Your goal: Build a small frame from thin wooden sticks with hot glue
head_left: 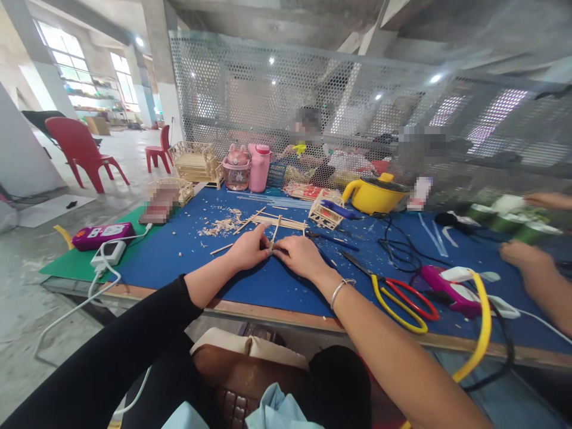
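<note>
My left hand (250, 245) and my right hand (295, 255) meet low over the blue tabletop (263, 292). Both are closed, fingertips pinching the near end of a small frame of thin wooden sticks (276, 229). One stick slants up between the hands; what the fingertips cover is hidden. Just behind lies a row of loose wooden sticks (286, 222). A pile of short stick offcuts (226, 224) is beyond my left hand. Past my right hand are pliers with blue handles (342, 241) and a small stick-built basket (325, 213) with a blue-handled tool (338, 208) on it.
Red-and-yellow-handled scissors (393, 298) lie by my right forearm, near a purple power strip (451, 292) and black cable. Behind stand a yellow pot (375, 195), a pink bottle (259, 170) and a perforated metal screen (250, 95). A phone (159, 205) is at left. Another person's hands (521, 253) work at right.
</note>
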Demonstrator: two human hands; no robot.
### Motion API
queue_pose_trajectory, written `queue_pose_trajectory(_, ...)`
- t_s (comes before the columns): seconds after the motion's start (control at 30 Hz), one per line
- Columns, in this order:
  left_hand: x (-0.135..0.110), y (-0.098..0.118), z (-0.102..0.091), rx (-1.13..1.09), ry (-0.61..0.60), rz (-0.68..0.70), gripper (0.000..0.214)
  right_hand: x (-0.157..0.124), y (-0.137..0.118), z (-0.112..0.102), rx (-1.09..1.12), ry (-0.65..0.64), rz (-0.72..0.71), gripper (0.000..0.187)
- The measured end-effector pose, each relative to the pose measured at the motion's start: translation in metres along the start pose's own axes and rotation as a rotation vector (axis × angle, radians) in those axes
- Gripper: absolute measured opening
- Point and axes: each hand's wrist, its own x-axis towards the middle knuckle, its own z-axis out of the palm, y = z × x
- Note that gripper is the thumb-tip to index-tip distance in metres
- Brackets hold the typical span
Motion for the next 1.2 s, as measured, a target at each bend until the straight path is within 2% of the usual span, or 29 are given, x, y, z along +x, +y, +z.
queue_pose_trajectory(0.5, 0.000, 0.005, 0.000, 0.007, 0.006, -0.027, 0.074, 0.002, -0.003, 0.000, -0.075, -0.011, 0.011, 0.027)
queue_pose_trajectory(0.87, 0.001, 0.000, -0.005, -0.136, -0.057, -0.030, 0.086, -0.004, -0.009, -0.013, -0.125, 0.020, 0.045, 0.020)
queue_pose_trajectory(1.2, 0.002, -0.001, -0.006, -0.185, -0.083, -0.026, 0.089, 0.002, -0.010, -0.005, -0.115, -0.011, 0.049, 0.030)
